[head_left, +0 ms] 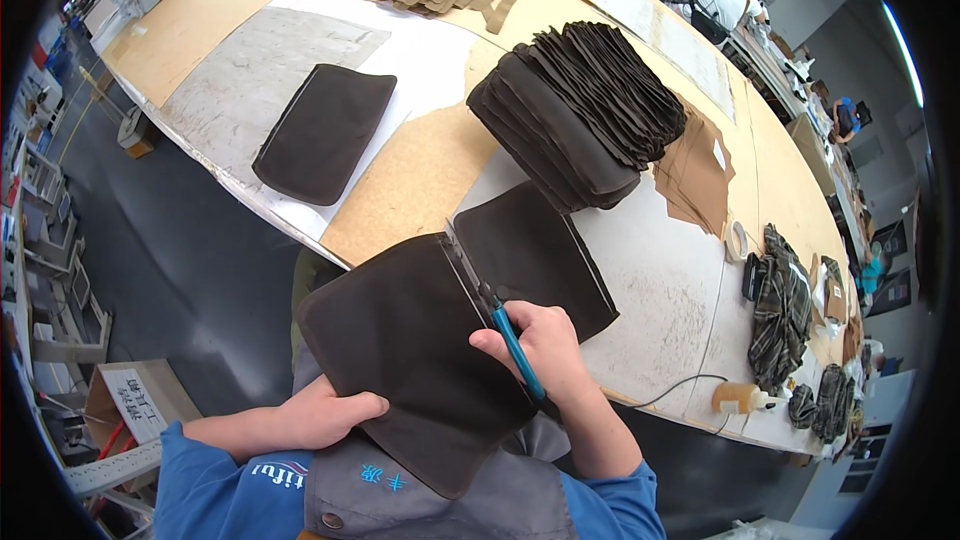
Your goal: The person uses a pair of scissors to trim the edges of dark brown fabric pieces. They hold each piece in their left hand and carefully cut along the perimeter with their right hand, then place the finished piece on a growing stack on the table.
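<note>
Blue-handled scissors [514,345] — right grip [546,345] curled round; left grip [328,413] — pinching panel [405,325]

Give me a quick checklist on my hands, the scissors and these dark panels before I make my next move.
1. Left hand gripping the held panel: ok, thumb on top near its lower-left edge.
2. Right hand holding the teal-handled scissors: ok.
3. Left hand clear of the blades: ok, well apart.
4. Scissors fully closed: cannot tell, the dark blades blend into the panel.
5. Held panel fully supported by the table: not ok, much of it extends past the edge, over the lap.
6. Dark stack neatly squared: not ok, its layers are uneven.
</note>
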Demonstrator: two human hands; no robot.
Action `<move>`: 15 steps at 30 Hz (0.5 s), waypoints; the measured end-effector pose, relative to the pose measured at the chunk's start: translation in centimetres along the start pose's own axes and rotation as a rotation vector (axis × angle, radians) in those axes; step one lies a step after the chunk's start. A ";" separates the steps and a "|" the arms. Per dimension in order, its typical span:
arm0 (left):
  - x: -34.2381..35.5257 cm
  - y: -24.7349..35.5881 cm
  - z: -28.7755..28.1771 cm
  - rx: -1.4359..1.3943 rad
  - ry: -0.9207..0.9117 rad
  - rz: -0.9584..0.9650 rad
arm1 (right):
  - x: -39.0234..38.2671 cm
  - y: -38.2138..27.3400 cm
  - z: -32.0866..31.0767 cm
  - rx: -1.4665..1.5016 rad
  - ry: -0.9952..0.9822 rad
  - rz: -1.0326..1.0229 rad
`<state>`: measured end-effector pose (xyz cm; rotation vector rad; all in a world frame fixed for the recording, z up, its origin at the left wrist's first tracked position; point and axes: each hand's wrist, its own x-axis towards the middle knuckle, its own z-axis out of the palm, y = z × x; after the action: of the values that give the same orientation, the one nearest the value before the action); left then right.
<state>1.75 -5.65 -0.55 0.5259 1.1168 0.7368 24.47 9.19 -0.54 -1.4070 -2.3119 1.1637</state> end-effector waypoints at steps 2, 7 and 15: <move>0.2 0.1 0.1 -0.099 0.015 0.004 | -0.4 0.4 -0.2 0.094 0.046 0.002; -1.1 -0.1 0.6 -0.455 0.199 0.156 | -1.4 2.3 -1.2 0.677 -0.034 -0.050; -0.8 -0.4 0.4 -0.377 0.086 0.256 | -3.3 2.5 -0.7 0.935 0.043 0.078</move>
<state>2.00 -6.54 -0.23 0.3197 0.9672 1.1745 28.29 7.43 -1.06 -1.1065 -1.3236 1.8458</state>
